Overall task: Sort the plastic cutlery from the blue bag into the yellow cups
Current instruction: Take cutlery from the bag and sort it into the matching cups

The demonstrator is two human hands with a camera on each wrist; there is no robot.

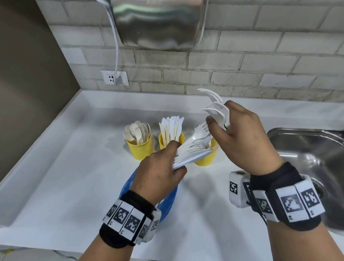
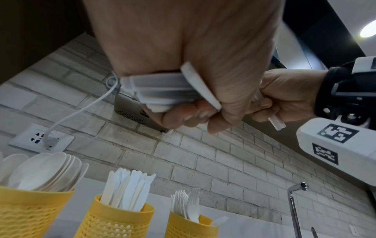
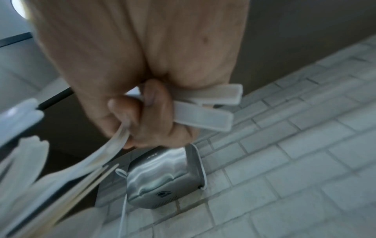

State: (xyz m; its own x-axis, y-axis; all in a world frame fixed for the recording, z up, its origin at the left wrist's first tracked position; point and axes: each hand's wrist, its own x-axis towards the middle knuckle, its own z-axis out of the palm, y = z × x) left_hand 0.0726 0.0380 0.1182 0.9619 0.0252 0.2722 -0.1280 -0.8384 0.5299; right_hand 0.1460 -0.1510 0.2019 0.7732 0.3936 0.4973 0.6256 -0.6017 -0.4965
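Forks are the step in hand. Nearest, the left hand (image 1: 159,170) grips a bundle of white forks (image 1: 191,151) above the blue bag (image 1: 168,201). The right hand (image 1: 244,139) pinches a few forks (image 1: 217,108) higher up. Behind stand three yellow cups (image 1: 140,147). I judge these forks go next, handles down, into the rightmost cup (image 2: 189,228).

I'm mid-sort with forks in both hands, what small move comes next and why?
Probably lower the right hand and drop its forks into the right cup. That cup already holds forks, while the other two hold spoons and knives.
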